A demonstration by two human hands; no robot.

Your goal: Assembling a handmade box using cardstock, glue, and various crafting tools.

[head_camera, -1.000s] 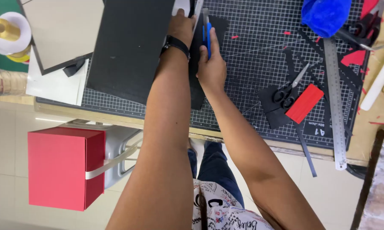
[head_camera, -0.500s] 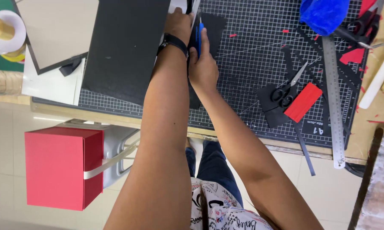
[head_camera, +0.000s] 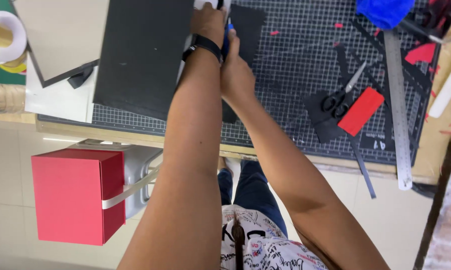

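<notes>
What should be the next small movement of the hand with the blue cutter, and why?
Probably draw the blue cutter a little further toward the body along the edge under the left hand. The right hand grips it at the far end of the black sheet, and most of that sheet lies nearer.

Blue knife (head_camera: 227,39) upright against black card (head_camera: 246,30)

We see both hands creep farther up the cutting mat (head_camera: 305,80): the right hand (head_camera: 237,75) and its blue knife (head_camera: 227,40) (half hidden) now near the far edge.
</notes>
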